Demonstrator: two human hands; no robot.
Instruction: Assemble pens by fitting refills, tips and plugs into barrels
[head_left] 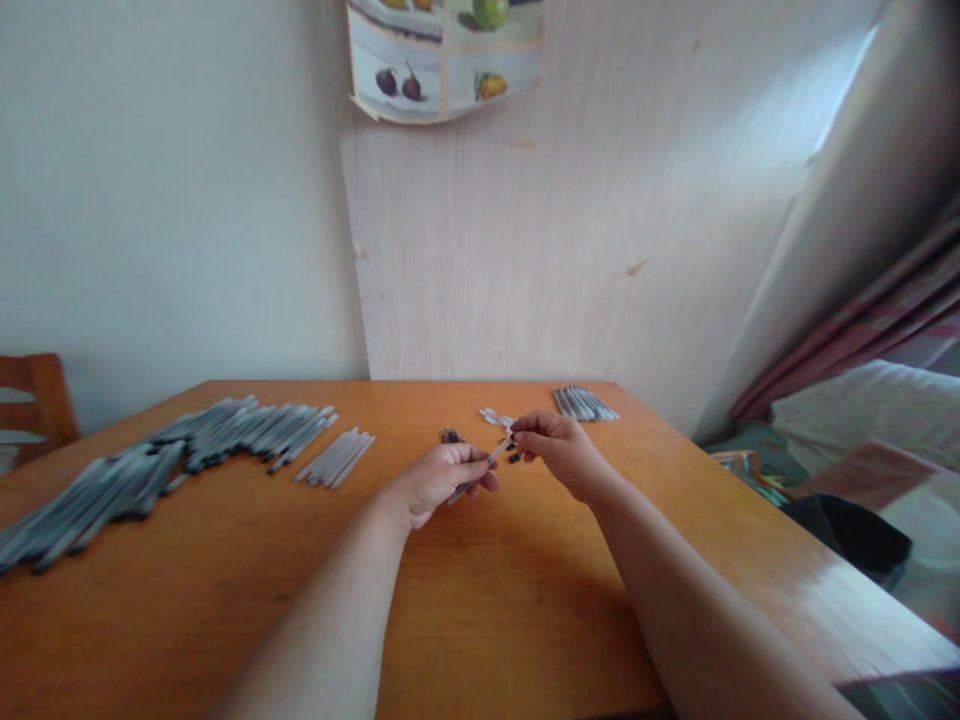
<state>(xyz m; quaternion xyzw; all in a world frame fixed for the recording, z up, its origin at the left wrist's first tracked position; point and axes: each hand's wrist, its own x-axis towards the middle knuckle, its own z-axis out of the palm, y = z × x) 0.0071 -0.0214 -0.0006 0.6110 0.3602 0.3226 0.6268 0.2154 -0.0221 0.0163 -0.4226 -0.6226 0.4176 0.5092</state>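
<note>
Over the table (495, 630), a pen (499, 451) bridges left hand (441, 478) and right hand (556, 450), both pinching it.

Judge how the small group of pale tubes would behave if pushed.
The pale tubes look slim and straight, so they are probably stiff and light. Lying side by side with no band visible around them on the flat table, they may roll or fan apart.

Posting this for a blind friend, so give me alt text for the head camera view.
A left hand holds a pale stick, the right hand at its tip, above a wooden table. Grey sticks with dark ends lie at left, a smaller bundle at back right.
</note>
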